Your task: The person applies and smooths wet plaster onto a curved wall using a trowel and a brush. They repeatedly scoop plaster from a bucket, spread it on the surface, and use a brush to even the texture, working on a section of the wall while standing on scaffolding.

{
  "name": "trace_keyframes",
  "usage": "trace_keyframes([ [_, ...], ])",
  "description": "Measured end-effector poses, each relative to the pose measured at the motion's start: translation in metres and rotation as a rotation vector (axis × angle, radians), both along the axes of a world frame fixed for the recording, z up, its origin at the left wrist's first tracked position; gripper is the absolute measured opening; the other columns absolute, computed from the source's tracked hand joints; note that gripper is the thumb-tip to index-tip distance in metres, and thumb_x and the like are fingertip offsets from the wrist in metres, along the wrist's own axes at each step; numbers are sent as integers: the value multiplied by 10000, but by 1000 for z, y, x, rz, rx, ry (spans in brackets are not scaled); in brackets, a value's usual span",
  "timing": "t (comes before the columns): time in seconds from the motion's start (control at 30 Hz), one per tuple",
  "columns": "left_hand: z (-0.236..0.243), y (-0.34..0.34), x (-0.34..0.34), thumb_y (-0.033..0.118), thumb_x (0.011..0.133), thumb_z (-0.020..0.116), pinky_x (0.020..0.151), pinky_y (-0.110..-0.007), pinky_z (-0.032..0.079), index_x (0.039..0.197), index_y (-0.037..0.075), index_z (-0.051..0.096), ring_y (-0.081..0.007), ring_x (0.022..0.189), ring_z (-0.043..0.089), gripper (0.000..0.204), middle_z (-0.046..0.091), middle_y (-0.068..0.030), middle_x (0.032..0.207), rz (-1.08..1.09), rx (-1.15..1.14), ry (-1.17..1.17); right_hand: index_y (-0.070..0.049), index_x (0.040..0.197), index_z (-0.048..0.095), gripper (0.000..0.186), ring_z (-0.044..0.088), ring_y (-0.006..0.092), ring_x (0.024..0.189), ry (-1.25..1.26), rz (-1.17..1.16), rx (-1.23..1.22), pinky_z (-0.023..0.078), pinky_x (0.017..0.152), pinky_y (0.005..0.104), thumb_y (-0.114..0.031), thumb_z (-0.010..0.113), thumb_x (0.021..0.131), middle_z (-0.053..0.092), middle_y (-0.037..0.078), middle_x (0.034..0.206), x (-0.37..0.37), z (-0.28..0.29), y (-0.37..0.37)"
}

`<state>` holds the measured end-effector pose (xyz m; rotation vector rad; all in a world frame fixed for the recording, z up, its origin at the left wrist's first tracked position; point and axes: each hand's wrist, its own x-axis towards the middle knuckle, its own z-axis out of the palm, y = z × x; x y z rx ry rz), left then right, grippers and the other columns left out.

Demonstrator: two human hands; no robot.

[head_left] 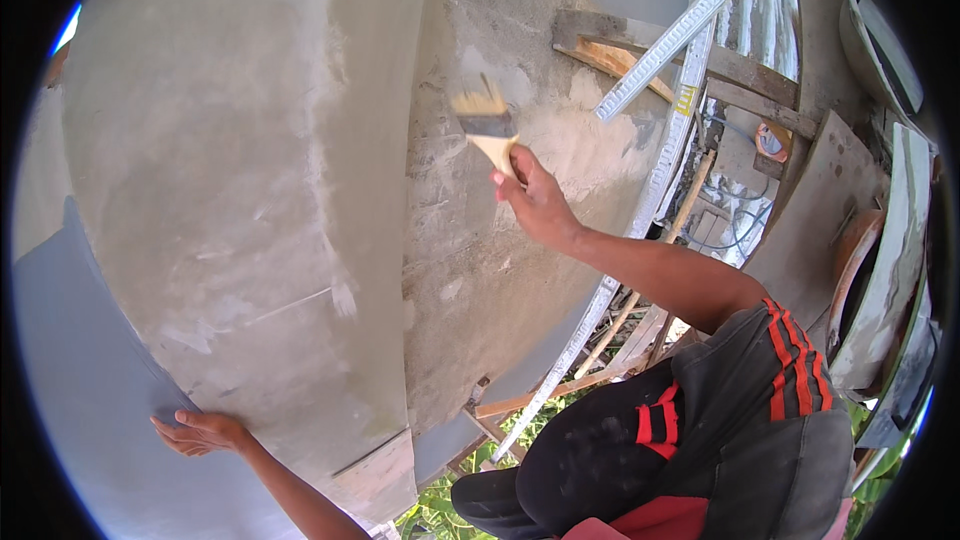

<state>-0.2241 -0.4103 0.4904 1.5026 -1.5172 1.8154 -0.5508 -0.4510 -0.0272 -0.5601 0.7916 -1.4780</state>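
A wide flat paintbrush [491,143] with a pale wooden handle is gripped in my right hand [543,204], fingers closed round the handle. Its light bristles point up and away, slightly smeared by motion, in front of a rough, unevenly plastered wall section [480,240]. Whether the bristles touch that surface I cannot tell. At the lower left, my left hand [207,434] rests with fingers stretched out, holding nothing. It lies where smooth blue-grey coating [90,340] meets the paler, blotchy plaster [230,190].
A long perforated metal bar [655,175] slants down the right side, crossed by a second one [690,30]. Wooden planks [745,75] form a frame behind them. A roll of tape [771,142], boards [885,270] and a rounded container [855,260] stand far right. Green leaves [440,510] show below.
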Motion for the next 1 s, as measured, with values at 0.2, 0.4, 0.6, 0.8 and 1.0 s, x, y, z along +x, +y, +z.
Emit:
trace_keyframes([
  [0.2,-5,-13,2,732,1129,216,1246,-566,222,1667,164,418,-318,1580,278,809,439,-141,1667,-30,10,-38,-26,1597,440,540,672,121,920,-28,-359,-66,588,849,324,-223,594,1118,670,78,1158,-126,20,-151],
  [0.4,7,-7,12,729,1127,240,1245,-562,219,1661,184,439,-314,1577,296,789,455,-125,1664,-17,-3,-59,-56,1627,486,545,669,201,957,175,-394,60,575,859,383,-244,575,1124,679,106,1157,-130,22,-101],
  [0.6,3,-6,9,730,1121,271,1240,-585,226,1664,195,444,-325,1580,301,782,468,-139,1652,-35,10,-49,-10,1617,485,543,655,382,1003,744,-412,54,540,902,509,-232,535,1124,631,231,1090,-131,24,-108],
  [0.8,1,-13,10,738,1115,276,1239,-593,225,1664,186,442,-335,1583,292,796,464,-144,1650,-47,7,-35,87,1615,412,588,684,459,887,890,-106,-113,575,808,538,-71,534,1062,586,328,1126,-92,48,-85],
  [1.0,7,6,14,731,1120,261,1241,-592,225,1673,192,424,-339,1584,278,789,432,-153,1660,6,-8,-45,46,1418,682,445,750,395,934,862,709,-350,594,838,528,-58,606,992,715,282,991,-73,64,-19],
])
